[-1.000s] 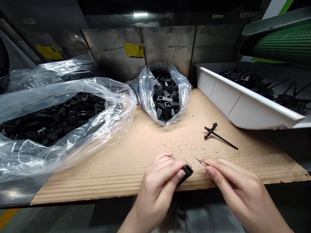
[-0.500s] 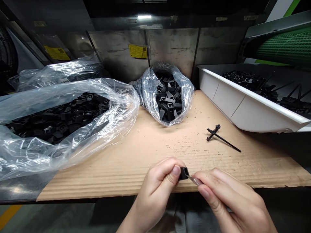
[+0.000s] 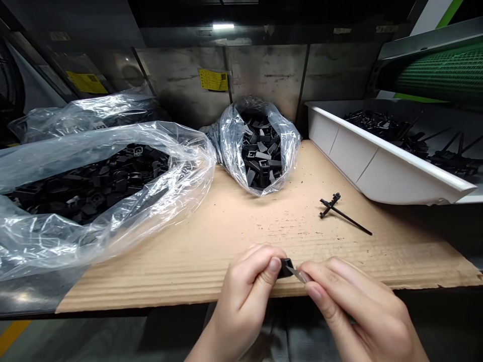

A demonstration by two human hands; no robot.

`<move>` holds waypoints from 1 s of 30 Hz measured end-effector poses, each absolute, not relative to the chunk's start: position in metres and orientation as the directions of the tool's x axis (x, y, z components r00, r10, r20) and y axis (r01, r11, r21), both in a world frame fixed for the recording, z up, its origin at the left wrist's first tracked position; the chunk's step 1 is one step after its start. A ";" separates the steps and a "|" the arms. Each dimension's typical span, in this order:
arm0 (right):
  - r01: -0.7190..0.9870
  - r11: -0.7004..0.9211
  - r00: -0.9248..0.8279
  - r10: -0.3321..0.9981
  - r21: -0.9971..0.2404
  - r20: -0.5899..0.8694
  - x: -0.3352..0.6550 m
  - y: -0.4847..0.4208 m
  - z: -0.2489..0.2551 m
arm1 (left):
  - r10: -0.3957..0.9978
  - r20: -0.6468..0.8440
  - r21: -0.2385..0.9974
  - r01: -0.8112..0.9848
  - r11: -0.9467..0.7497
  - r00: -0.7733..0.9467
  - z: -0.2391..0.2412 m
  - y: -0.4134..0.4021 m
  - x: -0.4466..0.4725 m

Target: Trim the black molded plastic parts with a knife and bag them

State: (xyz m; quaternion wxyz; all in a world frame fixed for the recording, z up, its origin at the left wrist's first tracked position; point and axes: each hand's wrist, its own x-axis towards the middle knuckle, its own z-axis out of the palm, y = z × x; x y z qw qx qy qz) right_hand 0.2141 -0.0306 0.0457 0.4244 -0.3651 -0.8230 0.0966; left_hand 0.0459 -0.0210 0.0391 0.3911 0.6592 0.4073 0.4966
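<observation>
Between thumb and fingers, my left hand (image 3: 251, 291) grips a small black plastic part (image 3: 286, 268) with a hollow end, held over the front edge of the cardboard. My right hand (image 3: 354, 301) pinches a thin pointed metal blade (image 3: 300, 274); its grip end is hidden by the fingers. The blade's tip touches the open end of the black part, or lies just in front of it. Beyond my right hand, a black cable tie with a clip head (image 3: 332, 208) lies on the cardboard (image 3: 234, 226).
At left lies a large clear plastic bag (image 3: 181, 186) of black parts, with another bag (image 3: 101, 108) behind. A smaller open bag (image 3: 289, 151) of black parts stands at the back centre. On the right, a white bin (image 3: 362, 156) holds black cable ties below a green roller (image 3: 441, 73).
The blade has shifted slightly at the black part's opening, showing more of its length across it. My left hand keeps its hold, and the view has moved a little.
</observation>
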 end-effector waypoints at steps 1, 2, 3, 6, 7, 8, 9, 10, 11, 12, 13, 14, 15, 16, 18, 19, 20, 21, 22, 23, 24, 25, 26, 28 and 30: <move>0.534 0.712 -0.374 0.682 -0.455 0.628 0.214 -0.031 0.045 | 0.907 0.389 0.891 0.184 -0.415 0.161 0.038 -0.021 0.047; 0.550 0.708 -0.376 0.684 -0.443 0.626 0.213 -0.031 0.045 | 0.886 0.436 0.861 0.213 -0.461 0.155 0.037 -0.022 0.047; 0.562 0.706 -0.378 0.683 -0.431 0.626 0.213 -0.031 0.045 | 0.869 0.471 0.837 0.237 -0.494 0.150 0.036 -0.022 0.048; 0.578 0.691 -0.373 0.697 -0.435 0.612 0.211 -0.030 0.043 | 0.840 0.523 0.792 0.280 -0.542 0.147 0.035 -0.021 0.049; 0.582 0.684 -0.366 0.704 -0.440 0.609 0.211 -0.029 0.042 | 0.836 0.529 0.786 0.287 -0.547 0.144 0.035 -0.021 0.049; 0.593 0.671 -0.354 0.713 -0.445 0.605 0.211 -0.028 0.041 | 0.836 0.530 0.785 0.291 -0.548 0.143 0.035 -0.022 0.049; 0.612 0.650 -0.335 0.729 -0.451 0.597 0.211 -0.027 0.039 | 0.834 0.533 0.783 0.290 -0.550 0.143 0.036 -0.022 0.049; 0.633 0.624 -0.317 0.749 -0.458 0.582 0.211 -0.025 0.037 | 0.833 0.534 0.783 0.287 -0.551 0.144 0.036 -0.022 0.049; 0.648 0.601 -0.300 0.766 -0.468 0.568 0.212 -0.024 0.035 | 0.834 0.532 0.786 0.283 -0.550 0.143 0.036 -0.023 0.049; 0.650 0.586 -0.289 0.779 -0.483 0.556 0.213 -0.023 0.033 | 0.835 0.530 0.789 0.277 -0.549 0.144 0.035 -0.023 0.049; 0.636 0.582 -0.281 0.787 -0.507 0.550 0.215 -0.022 0.032 | 0.838 0.526 0.794 0.270 -0.545 0.145 0.035 -0.024 0.048; 0.608 0.585 -0.274 0.789 -0.537 0.550 0.216 -0.022 0.032 | 0.846 0.514 0.806 0.258 -0.533 0.144 0.035 -0.024 0.048; 0.570 0.591 -0.268 0.791 -0.571 0.550 0.218 -0.022 0.032 | 0.860 0.490 0.827 0.235 -0.511 0.144 0.035 -0.024 0.047; 0.530 0.588 -0.262 0.799 -0.611 0.541 0.219 -0.022 0.034 | 0.878 0.454 0.855 0.204 -0.477 0.149 0.036 -0.025 0.046; 0.478 0.545 -0.257 0.836 -0.688 0.484 0.221 -0.022 0.039 | 0.917 0.360 0.915 0.127 -0.383 0.170 0.037 -0.024 0.045; 0.469 0.517 -0.263 0.855 -0.716 0.446 0.221 -0.023 0.043 | 0.932 0.311 0.940 0.086 -0.331 0.188 0.039 -0.024 0.044; 0.463 0.499 -0.275 0.867 -0.733 0.416 0.221 -0.023 0.046 | 0.940 0.269 0.957 0.047 -0.285 0.209 0.040 -0.023 0.044; 0.458 0.490 -0.288 0.871 -0.741 0.398 0.220 -0.022 0.050 | 0.944 0.238 0.969 0.014 -0.248 0.230 0.042 -0.022 0.043; 0.454 0.493 -0.301 0.869 -0.742 0.393 0.219 -0.022 0.052 | 0.945 0.215 0.976 -0.014 -0.218 0.246 0.043 -0.022 0.043; 0.448 0.506 -0.314 0.861 -0.737 0.400 0.217 -0.021 0.054 | 0.945 0.200 0.980 -0.038 -0.197 0.257 0.044 -0.021 0.042; 0.439 0.523 -0.329 0.850 -0.731 0.411 0.215 -0.020 0.056 | 0.946 0.189 0.982 -0.057 -0.181 0.264 0.044 -0.021 0.042; 0.434 0.537 -0.340 0.841 -0.723 0.421 0.213 -0.019 0.057 | 0.947 0.181 0.983 -0.071 -0.168 0.266 0.045 -0.021 0.041; 0.433 0.547 -0.349 0.835 -0.716 0.426 0.211 -0.018 0.057 | 0.947 0.175 0.984 -0.079 -0.159 0.268 0.045 -0.021 0.041; 0.431 0.554 -0.363 0.829 -0.712 0.425 0.207 -0.017 0.056 | 0.948 0.173 0.984 -0.090 -0.154 0.266 0.044 -0.021 0.040; 0.420 0.555 -0.371 0.827 -0.718 0.422 0.206 -0.016 0.055 | 0.948 0.175 0.984 -0.085 -0.157 0.266 0.044 -0.020 0.040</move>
